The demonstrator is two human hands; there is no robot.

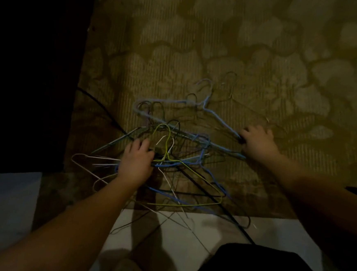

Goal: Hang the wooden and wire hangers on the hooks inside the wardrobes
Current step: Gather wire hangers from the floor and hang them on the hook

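Dim light, view from above. Tangled pile of wire hangers (pixel 172 147) is seen on patterned carpet (pixel 223 42), centre of scene, its near edge spilling onto pale floor tiles (pixel 187 228). Colours in pile: yellow-green hanger (pixel 193 175) near-centre, light blue hanger (pixel 205 107) at far side w/ hook pointing far, white/pink hanger (pixel 81 159) at left, several dark and blue ones mixed in; exact count can't be told. No wooden hangers can be made out. Left hand (pixel 135 164) is placed at left-centre of pile, palm down, fingers (pixel 139 145) curled into the wires and seemingly closed on a few strands near the yellow-green hanger's neck; which wire exactly can't be told. Right hand (pixel 258 143) is set at right edge of pile, fingers bent and clamped on the ends of blue wires, incl. the shoulder end of the light blue hanger. Both forearms are extended from near corners. Dark cable (pixel 102 110) is run diagonally under pile from far left to near right. Black mass, prob. furniture (pixel 29 70), fills left side. Dark clothing (pixel 259 270) is seen at near edge, right of centre.
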